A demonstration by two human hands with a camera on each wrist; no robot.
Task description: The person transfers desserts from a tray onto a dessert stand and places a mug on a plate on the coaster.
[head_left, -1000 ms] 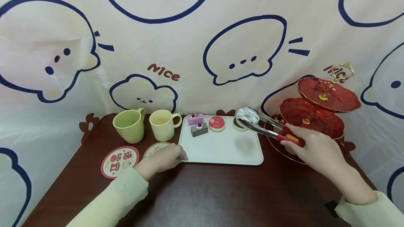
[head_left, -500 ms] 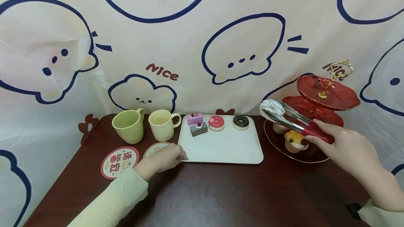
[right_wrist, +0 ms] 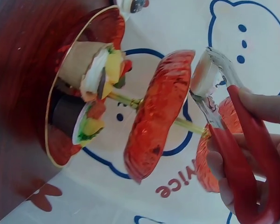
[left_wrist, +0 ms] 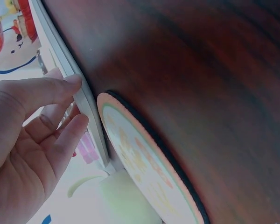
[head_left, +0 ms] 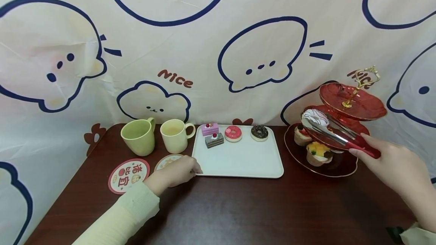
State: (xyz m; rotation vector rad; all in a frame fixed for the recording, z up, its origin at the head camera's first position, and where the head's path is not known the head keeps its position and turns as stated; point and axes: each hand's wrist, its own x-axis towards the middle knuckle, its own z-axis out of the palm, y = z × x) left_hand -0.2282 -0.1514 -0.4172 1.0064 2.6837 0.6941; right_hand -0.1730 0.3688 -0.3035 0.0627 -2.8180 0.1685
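Observation:
My right hand (head_left: 395, 162) holds red-handled metal tongs (right_wrist: 238, 154), which pinch a white doughnut (head_left: 315, 117) with dark drizzle lines. The doughnut hangs at the left part of the middle tier (head_left: 357, 127) of a red three-tier stand; in the right wrist view it sits just above that tier's level, and whether it touches cannot be told. My left hand (head_left: 180, 170) grips the front left corner of a white tray (head_left: 238, 162), thumb and fingers at its rim (left_wrist: 84, 105). On the tray are a pink doughnut (head_left: 233, 133), a chocolate doughnut (head_left: 259, 133) and two small cake slices (head_left: 214, 140).
Several fruit-topped cupcakes (head_left: 317, 153) stand on the stand's bottom tier (head_left: 340, 169). Its top tier (head_left: 371, 105) overhangs the middle one, below a gold handle (head_left: 368, 75). Left of the tray are a green mug (head_left: 139, 137), a cream mug (head_left: 174, 139) and two round coasters (head_left: 127, 176).
The tongs have carried the white doughnut rightward from over the chocolate doughnut on the tray to the stand's middle tier. My left hand has stayed at the tray's corner.

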